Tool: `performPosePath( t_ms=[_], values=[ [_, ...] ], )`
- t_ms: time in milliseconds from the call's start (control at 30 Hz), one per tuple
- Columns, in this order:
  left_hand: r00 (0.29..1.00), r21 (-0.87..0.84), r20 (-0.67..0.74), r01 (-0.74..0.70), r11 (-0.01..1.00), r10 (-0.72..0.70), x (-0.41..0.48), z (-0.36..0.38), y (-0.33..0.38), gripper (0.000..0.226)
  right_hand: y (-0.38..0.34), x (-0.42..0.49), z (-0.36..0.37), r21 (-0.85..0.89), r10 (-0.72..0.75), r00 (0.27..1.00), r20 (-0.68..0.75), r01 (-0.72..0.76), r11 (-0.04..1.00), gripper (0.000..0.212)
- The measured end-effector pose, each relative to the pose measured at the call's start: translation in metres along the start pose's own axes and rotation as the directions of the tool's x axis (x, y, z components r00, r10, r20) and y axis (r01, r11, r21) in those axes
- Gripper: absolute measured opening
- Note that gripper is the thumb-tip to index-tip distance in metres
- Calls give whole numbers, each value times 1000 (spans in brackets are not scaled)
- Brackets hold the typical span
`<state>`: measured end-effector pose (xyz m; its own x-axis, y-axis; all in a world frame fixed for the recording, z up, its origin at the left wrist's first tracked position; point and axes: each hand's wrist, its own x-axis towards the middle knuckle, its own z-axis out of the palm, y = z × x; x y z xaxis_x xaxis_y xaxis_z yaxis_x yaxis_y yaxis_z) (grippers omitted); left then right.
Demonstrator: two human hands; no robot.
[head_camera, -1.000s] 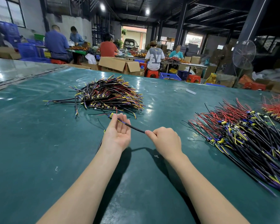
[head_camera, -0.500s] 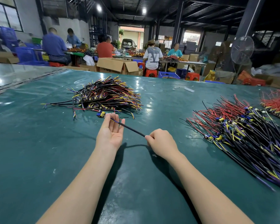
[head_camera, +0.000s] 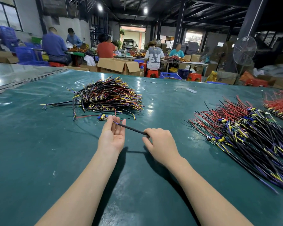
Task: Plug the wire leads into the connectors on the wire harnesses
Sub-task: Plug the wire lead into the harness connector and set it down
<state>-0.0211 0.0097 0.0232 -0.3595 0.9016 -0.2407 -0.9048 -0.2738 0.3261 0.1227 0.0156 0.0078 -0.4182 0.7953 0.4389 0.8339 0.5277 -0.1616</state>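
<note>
A black-sheathed wire harness stretches between my two hands above the green table. My right hand pinches its near end between thumb and curled fingers. My left hand lies palm up with straight fingers, and the harness's coloured leads rest across the fingertips. A small blue and yellow connector board sits at the far end of those leads, just past my left fingertips, close to the table.
A heap of finished harnesses lies beyond my left hand. A larger pile of red, black and purple harnesses spreads at the right, with red wires further right. Several people work at tables behind cardboard boxes.
Both hands have carried the harness slightly forward toward the heap. My left hand has opened flatter, and the connector board now lies just past its fingertips.
</note>
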Motion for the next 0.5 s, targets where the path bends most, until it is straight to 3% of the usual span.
performPosePath(
  t_ms=[67,167,200,300,500],
  values=[
    [1000,9,15,-1,1000,1,-2,1,-3,20,-3,-2,-1,-142,-15,1000,4,16,990,31],
    [1000,18,19,-3,1000,2,-2,0,-1,19,-8,0,-8,-295,-53,975,-216,-13,955,27],
    [1000,19,18,-3,1000,3,-1,0,-1,19,-7,0,-9,-284,-50,976,-213,-13,959,25],
    [1000,31,17,-4,1000,3,-1,-1,-1,17,-5,-2,-2,-137,-36,999,24,39,990,28],
    [994,117,99,38,992,-50,-9,-2,-20,17,-13,-2,4,-66,-67,997,-49,64,996,26]
  ],
)
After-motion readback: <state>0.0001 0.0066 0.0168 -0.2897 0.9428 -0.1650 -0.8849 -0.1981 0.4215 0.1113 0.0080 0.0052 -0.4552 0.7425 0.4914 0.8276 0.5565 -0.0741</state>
